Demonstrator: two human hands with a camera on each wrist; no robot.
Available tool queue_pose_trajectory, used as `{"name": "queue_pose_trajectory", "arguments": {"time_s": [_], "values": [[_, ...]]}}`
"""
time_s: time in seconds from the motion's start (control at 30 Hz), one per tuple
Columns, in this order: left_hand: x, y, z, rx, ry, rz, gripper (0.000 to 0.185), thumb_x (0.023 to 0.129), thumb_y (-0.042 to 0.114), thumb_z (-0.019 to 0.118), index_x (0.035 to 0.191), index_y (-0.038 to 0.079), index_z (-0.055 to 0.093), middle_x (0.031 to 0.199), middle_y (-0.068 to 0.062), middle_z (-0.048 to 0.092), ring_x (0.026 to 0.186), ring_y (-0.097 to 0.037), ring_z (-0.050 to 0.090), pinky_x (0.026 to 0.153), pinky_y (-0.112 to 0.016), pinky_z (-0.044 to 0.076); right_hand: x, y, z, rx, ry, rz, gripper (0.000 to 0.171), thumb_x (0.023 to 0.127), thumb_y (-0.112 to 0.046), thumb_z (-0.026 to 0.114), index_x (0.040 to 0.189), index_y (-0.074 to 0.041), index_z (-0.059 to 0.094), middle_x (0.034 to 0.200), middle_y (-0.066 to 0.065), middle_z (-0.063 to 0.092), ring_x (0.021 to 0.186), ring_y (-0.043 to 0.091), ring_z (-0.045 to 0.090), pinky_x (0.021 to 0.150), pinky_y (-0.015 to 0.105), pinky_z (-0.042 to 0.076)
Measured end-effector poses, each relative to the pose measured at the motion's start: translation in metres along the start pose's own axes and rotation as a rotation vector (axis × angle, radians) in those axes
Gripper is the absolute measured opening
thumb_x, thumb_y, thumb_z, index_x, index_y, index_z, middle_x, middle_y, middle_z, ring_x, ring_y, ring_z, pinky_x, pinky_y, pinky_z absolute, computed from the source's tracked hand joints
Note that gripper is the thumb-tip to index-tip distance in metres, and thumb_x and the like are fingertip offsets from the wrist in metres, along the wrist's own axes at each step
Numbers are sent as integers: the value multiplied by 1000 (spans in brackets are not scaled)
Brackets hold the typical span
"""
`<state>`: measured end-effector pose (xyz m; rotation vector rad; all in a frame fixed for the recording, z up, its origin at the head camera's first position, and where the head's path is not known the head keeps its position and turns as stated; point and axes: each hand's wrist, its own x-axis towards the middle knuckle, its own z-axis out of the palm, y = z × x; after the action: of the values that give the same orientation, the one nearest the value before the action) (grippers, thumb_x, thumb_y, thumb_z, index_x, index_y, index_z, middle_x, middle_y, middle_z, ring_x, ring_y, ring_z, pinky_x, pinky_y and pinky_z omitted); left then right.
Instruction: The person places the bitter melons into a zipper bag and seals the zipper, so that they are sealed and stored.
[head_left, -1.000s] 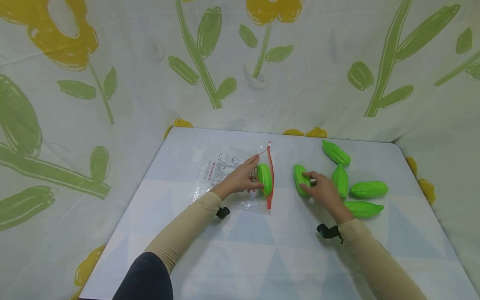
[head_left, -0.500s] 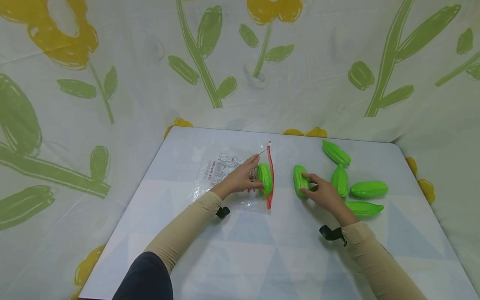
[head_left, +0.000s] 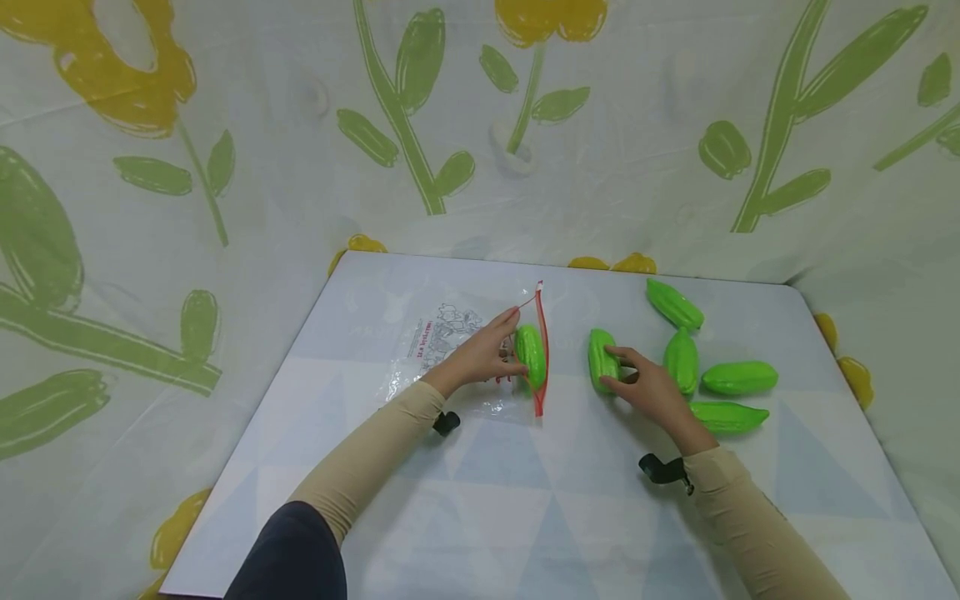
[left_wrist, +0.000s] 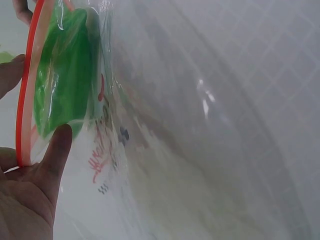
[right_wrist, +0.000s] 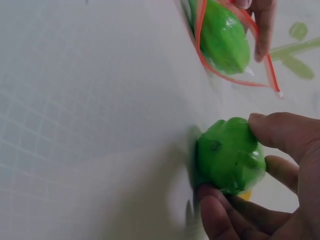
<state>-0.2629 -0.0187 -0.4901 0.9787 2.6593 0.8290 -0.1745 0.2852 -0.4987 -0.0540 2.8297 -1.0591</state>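
Note:
A clear zip bag [head_left: 450,350] with a red seal strip [head_left: 542,358] lies on the white table [head_left: 525,492]. My left hand [head_left: 487,354] holds its mouth open by the rim, and one green ridged toy fruit [head_left: 529,353] [left_wrist: 65,85] sits just inside the opening. My right hand [head_left: 647,385] grips a second green fruit [head_left: 602,358] [right_wrist: 229,156] between thumb and fingers, resting on the table a short way right of the bag mouth [right_wrist: 235,45].
Several more green fruits [head_left: 738,377] lie on the table behind and right of my right hand. A floral cloth [head_left: 225,167] hangs round the table on all sides. The table's near half holds only my forearms.
My right hand has curled its fingers round the fruit by the bag and shifted slightly. The left hand and the bag have stayed where they were.

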Motion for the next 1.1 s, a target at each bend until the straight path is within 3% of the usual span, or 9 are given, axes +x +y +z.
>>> {"name": "queue_pose_trajectory", "arguments": {"time_s": [0.37,0.87,1.1], "values": [[0,-1,1,-8,6,-6,103,75,49,72,149,5,15,156,5,3,141,-16,11,113,-31,22,-1,3,6,35,36,-15,65,80,-54,64,136,-25,46,109,16,63,93,27,61,56,28,50],[0,-1,1,-14,-6,3,104,76,49,72,149,4,13,156,4,1,141,-16,9,112,-30,23,0,9,9,63,52,-50,64,80,-52,65,135,-24,46,107,14,61,87,25,59,58,29,49],[-1,-1,1,-6,2,6,103,76,48,72,149,3,14,156,4,2,141,-16,10,113,-31,22,0,10,10,66,63,-83,64,81,-51,65,135,-23,46,115,11,58,89,25,59,59,29,50]]}}
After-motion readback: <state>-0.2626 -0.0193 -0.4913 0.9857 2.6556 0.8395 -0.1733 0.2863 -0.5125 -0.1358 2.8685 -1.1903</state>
